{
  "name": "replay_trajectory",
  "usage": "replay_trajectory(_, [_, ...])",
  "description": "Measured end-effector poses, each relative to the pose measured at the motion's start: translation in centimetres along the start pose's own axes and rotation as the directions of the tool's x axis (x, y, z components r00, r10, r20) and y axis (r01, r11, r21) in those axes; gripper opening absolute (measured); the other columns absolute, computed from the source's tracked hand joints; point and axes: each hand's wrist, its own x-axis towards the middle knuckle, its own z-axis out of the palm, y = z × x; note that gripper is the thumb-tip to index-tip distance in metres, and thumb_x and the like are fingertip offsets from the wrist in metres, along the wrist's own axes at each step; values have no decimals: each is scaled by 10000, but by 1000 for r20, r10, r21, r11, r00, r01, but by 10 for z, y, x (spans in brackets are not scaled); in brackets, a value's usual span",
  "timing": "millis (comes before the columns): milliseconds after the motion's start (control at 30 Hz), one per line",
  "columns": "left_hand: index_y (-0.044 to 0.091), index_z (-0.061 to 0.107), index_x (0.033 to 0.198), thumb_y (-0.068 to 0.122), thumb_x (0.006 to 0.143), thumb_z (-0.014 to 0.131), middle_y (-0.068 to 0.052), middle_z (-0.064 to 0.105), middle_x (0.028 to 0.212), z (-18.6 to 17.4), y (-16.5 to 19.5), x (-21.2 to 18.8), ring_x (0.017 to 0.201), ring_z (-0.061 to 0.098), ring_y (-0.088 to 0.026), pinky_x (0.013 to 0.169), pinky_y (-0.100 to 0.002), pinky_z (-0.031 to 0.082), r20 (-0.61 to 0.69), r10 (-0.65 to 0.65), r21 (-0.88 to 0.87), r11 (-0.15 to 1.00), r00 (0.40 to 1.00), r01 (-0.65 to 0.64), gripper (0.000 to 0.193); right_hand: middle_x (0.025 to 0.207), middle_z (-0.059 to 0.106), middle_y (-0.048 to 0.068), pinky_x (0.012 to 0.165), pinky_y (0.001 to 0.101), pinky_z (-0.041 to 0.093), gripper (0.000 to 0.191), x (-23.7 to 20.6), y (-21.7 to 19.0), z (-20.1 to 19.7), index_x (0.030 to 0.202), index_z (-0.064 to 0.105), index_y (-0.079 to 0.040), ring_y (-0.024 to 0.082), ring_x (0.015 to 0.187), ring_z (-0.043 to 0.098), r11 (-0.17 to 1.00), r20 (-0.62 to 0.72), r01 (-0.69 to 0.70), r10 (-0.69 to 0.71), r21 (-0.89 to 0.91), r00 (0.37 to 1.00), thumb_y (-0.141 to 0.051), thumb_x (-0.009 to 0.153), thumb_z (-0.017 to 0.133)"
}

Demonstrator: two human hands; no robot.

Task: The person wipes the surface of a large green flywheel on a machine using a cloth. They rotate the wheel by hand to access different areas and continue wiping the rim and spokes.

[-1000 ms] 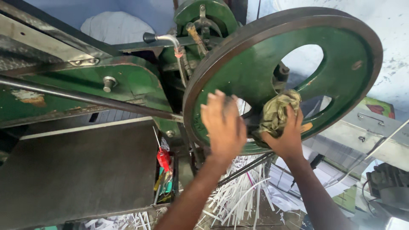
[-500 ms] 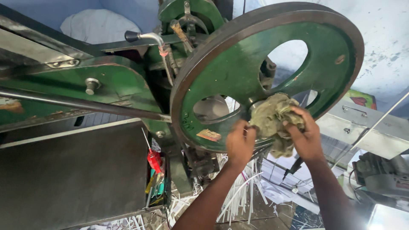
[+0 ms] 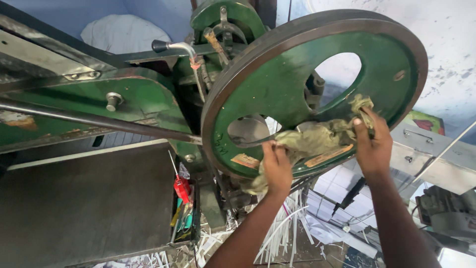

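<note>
Both forearms reach upward, the left hand (image 3: pixel 276 166) and the right hand (image 3: pixel 373 146) each pinching one end of a dirty cloth (image 3: pixel 317 139) stretched flat across the lower face of the green wheel (image 3: pixel 287 84).

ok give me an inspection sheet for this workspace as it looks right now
surface: dark flat machine bed, bare where visible
job's things: large green flywheel; stretched yellowish rag against its face
clutter: white paper strips on the floor; red-handled tool in a slot
hands: left hand and right hand each grip an end of the rag
cables: nothing seen
surroundings: green machine frame, grey metal housing, white wall
</note>
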Motion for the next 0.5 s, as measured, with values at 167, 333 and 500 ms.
replay_trajectory(167, [7, 540, 1099, 184, 1054, 601, -82, 601, 1008, 26, 12, 7, 940, 571, -178, 873, -328, 493, 29, 108, -84, 991, 994, -105, 193, 1272, 632, 167, 1024, 330, 496, 441, -3, 10, 10, 1332, 549, 8, 244, 1150, 638, 975, -66, -210, 215, 68, 974, -237, 1016, 735])
replay_trajectory(333, [-13, 591, 1067, 165, 906, 756, -173, 606, 1079, 36, 28, 12, 1005, 610, -312, 921, -409, 486, -29, 243, 189, 954, 970, -233, 291, 1371, 596, 279, 1000, 425, 516, 406, -16, 16, 11, 1238, 711, -10, 393, 1191, 630, 944, 40, -65, 82, -324, 996, -214, 899, 800])
replay_trajectory(500, [-39, 605, 1041, 272, 850, 815, -195, 620, 1066, 53, 25, 12, 1016, 611, -361, 917, -435, 483, -151, 123, 274, 959, 981, -78, 422, 1133, 638, 305, 883, 498, 523, 537, -45, 12, 23, 1148, 687, 37, 441, 1040, 634, 804, -106, -145, 102, -576, 989, -357, 828, 860])
